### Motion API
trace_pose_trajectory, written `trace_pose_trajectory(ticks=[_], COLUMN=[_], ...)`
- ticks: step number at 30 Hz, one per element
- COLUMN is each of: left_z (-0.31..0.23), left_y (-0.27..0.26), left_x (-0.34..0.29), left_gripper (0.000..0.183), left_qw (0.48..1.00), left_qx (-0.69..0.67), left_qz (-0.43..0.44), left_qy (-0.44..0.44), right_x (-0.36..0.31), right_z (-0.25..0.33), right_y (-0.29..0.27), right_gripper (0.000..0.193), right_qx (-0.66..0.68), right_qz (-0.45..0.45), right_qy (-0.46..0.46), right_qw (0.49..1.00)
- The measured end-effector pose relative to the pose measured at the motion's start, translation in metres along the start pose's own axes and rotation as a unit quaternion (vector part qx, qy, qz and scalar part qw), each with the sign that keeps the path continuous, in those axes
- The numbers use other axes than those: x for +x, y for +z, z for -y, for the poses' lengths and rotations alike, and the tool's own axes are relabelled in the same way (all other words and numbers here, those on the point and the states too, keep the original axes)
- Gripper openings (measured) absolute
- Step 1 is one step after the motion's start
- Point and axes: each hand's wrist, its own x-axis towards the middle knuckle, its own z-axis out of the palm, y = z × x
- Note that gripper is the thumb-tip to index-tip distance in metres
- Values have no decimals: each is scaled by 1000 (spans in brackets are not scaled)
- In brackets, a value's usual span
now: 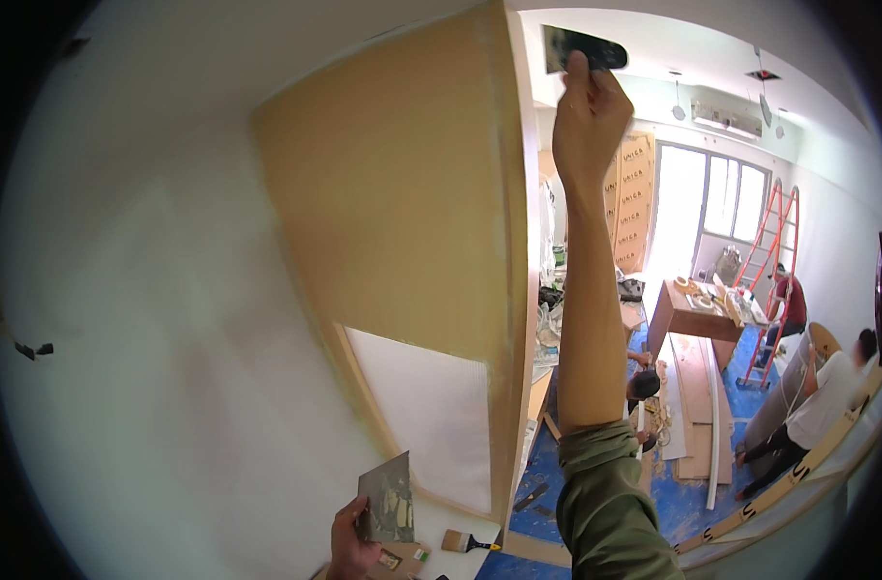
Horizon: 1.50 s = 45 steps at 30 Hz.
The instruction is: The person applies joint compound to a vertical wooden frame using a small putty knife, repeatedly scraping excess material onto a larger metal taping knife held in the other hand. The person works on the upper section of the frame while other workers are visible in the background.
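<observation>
My right hand (593,111) is raised high, its fingers closed around a putty knife (607,52) with a black handle and a flat blade. The knife is beside the top of the edge of a yellowish-tan panel (392,203); I cannot tell whether the blade touches anything. Low down, my left hand (350,546) grips a flat grey metal plate (388,493) smeared with pale putty. A paintbrush (468,541) with a black and yellow handle lies just right of the plate, on a white surface. Above it, a white area (421,411) fills the panel's lower part.
Beyond the panel, a wooden box-like table (692,314) holds tools and tape rolls. A red ladder (771,280) stands near the right wall. Several people work there, one in a white shirt (832,406). Blue sheeting (547,493) and boards cover the floor.
</observation>
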Motion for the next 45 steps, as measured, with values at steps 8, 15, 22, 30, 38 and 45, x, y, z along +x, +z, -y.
trace_pose_trajectory(ticks=[8,15,22,30,38,45], left_z=[-9,-15,-21,-15,-9,0], left_y=[5,-1,16,-17,6,23], left_x=[-11,-21,-39,-19,-18,-21], left_gripper=[28,20,8,16,28,26], left_qw=[999,997,994,999,994,996], left_qx=[-3,6,15,-18,34,28], left_qz=[-23,-53,-95,-14,-101,-79], left_qy=[32,61,56,25,31,32], right_x=[15,38,38,-3,-15,5], right_z=[-27,-58,-53,-51,-26,-12], right_y=[29,39,35,5,-4,16], right_gripper=[28,16,16,17,17,29], right_qx=[97,139,96,156,204,76], right_qz=[5,28,73,114,10,40], right_qy=[77,-29,10,-11,97,87], right_qw=[992,989,993,981,974,992])
